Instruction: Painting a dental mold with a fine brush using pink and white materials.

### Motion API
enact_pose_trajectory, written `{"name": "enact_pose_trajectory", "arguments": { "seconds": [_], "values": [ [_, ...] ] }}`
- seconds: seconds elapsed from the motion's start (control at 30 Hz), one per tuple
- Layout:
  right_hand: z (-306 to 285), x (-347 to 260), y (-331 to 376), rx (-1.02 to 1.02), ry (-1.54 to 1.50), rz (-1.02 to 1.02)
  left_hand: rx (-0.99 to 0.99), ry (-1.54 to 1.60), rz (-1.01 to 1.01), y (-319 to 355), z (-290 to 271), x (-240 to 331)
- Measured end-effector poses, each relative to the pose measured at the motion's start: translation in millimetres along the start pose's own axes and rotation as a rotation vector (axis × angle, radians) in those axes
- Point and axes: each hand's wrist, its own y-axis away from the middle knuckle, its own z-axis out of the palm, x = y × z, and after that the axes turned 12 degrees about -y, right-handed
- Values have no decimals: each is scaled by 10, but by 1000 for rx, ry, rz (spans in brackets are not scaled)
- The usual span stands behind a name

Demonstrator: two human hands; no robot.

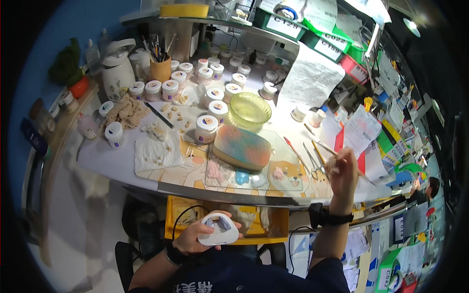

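A white, rounded-triangular dental tray (218,229) is grasped in the left hand (195,237), fingers wrapped beneath it and thumb along its side, and it is held below the near edge of the bench (122,171), above a yellow drawer (273,224) that stands open under that edge. A thin brush (326,147) is pinched in the fingers of the right hand (343,171), which is raised over the near right part of the bench; the brush handle slants up and left from the fingertips. A black band is worn on each wrist.

Just left of the right hand, metal tweezers and a red-handled tool (295,151) are laid on the bench surface. Near the middle of the near edge a rectangular sponge block (242,146), stained pink, blue and orange, is set on a cartoon-printed mat (288,176). Behind it a yellow-green glass bowl (249,109) is placed. Many small white-lidded jars (207,128) are spread across the middle and far part of the bench. White paper towels (156,151) bearing small tooth-coloured pieces are laid toward the near left edge, with a crumpled beige cloth (126,111) behind them. At the far left corner a white electric kettle (117,71) and an orange cup of brushes (160,68) are stood. Printed paper slips (359,129) are piled at the right edge.
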Motion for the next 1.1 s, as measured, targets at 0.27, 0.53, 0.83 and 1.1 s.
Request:
{"name": "enact_pose_trajectory", "arguments": {
  "seconds": [0.27,0.53,0.83,1.1],
  "values": [
    [156,820,-1130,130,214,445,165,-103,-52,14,12,116],
    [278,674,-779,19,405,415,99,-151,-25,13,17,135],
    [755,272,401,-106,564,144,53,-42,9,-38,7,28],
    [1038,894,817,-184,648,-91,211,-49,67,-39,19,15]
  ]
}}
